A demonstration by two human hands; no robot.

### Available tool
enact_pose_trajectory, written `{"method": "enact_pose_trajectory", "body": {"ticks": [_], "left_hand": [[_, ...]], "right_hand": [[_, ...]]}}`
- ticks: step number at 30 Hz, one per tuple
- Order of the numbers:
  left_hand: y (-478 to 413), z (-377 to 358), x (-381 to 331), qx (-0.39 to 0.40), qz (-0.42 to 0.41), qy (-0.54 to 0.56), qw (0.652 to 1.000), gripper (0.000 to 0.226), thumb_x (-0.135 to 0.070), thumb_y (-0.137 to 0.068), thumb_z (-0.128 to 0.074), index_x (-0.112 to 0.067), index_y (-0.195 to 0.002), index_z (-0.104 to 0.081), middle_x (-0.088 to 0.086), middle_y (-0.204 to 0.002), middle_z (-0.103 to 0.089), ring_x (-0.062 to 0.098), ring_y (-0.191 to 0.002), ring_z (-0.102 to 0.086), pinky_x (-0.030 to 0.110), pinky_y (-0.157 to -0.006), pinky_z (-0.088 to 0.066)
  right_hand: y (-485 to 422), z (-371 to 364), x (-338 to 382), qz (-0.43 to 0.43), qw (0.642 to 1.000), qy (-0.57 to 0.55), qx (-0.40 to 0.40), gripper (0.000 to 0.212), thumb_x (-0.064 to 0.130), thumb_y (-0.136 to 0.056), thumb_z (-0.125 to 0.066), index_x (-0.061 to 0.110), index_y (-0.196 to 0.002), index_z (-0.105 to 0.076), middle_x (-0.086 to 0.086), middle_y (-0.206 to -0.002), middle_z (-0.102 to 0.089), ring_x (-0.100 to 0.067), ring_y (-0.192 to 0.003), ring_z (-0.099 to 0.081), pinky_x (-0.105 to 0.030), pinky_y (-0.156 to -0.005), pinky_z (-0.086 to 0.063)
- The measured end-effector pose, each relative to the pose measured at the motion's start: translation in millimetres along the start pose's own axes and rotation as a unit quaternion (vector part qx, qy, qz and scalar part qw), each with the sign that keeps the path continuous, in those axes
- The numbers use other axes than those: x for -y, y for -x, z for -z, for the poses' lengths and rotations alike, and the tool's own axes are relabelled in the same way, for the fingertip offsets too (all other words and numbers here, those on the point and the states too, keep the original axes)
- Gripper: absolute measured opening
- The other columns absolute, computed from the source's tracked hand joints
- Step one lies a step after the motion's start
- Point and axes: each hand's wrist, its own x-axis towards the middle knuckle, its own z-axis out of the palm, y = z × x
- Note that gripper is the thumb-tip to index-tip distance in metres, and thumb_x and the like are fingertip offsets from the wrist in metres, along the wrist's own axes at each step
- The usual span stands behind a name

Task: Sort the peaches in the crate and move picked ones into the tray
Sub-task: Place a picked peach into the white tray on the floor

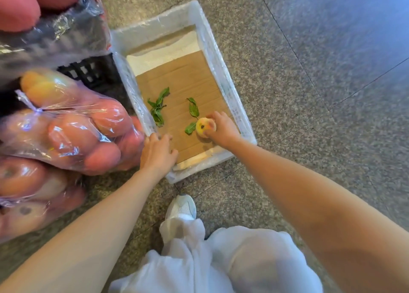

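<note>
Cardboard-lined tray (222, 76), peach (202, 126) near right rim.

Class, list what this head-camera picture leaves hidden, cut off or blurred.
Head view, black crate: inside hidden by bagged peaches.
Head view, peach: part covered by the right hand holding it.
Head view, left hand at the tray rim: blurred, grip unclear.
Head view, bagged peaches: cut off by left edge.
</note>
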Motion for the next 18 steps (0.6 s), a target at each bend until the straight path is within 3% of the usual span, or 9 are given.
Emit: {"method": "enact_pose_trajectory", "body": {"ticks": [3,6,11,14,18], "left_hand": [[36,40,-28,-0.006,-0.032,0.074,0.997,0.029,-0.019,-0.092,-0.05,-0.02,-0.119,-0.063,0.006,-0.125,-0.059,0.025,-0.114,-0.054,0.039,-0.095,-0.046],[84,94,-60,-0.019,-0.047,0.124,0.991,0.023,-0.021,-0.092,-0.051,-0.024,-0.106,-0.069,-0.003,-0.108,-0.07,0.019,-0.098,-0.063,0.039,-0.087,-0.051],[183,204,-108,-0.071,-0.087,0.152,0.982,0.021,-0.018,-0.09,-0.051,-0.025,-0.1,-0.068,-0.003,-0.097,-0.073,0.019,-0.091,-0.065,0.04,-0.08,-0.052],[255,281,-130,-0.131,-0.128,0.153,0.971,0.023,-0.016,-0.09,-0.052,-0.02,-0.106,-0.068,-0.002,-0.102,-0.071,0.019,-0.092,-0.064,0.035,-0.079,-0.05],[357,383,-137,-0.257,-0.212,0.146,0.932,0.026,-0.008,-0.084,-0.057,-0.019,-0.107,-0.065,-0.001,-0.101,-0.064,0.018,-0.093,-0.059,0.031,-0.078,-0.046]], "right_hand": [[41,34,26,0.012,0.999,-0.041,-0.019,0.037,0.019,-0.089,-0.062,0.014,-0.125,-0.056,-0.006,-0.122,-0.058,-0.021,-0.11,-0.056,-0.038,-0.096,-0.048],[93,81,65,0.033,0.994,-0.096,-0.052,0.026,0.014,-0.09,-0.058,0.013,-0.115,-0.064,-0.003,-0.111,-0.068,-0.016,-0.1,-0.062,-0.035,-0.092,-0.052],[202,178,152,0.096,0.983,-0.136,-0.079,0.018,0.015,-0.093,-0.058,0.014,-0.108,-0.067,0.001,-0.102,-0.07,-0.008,-0.088,-0.061,-0.02,-0.08,-0.049],[269,236,211,0.137,0.976,-0.147,-0.085,0.016,0.017,-0.093,-0.058,0.015,-0.106,-0.067,0.003,-0.099,-0.07,-0.009,-0.088,-0.063,-0.023,-0.082,-0.052],[360,309,303,0.216,0.956,-0.168,-0.105,0.017,0.018,-0.092,-0.059,0.014,-0.106,-0.067,0.004,-0.096,-0.067,-0.012,-0.081,-0.063,-0.021,-0.074,-0.05]]}}
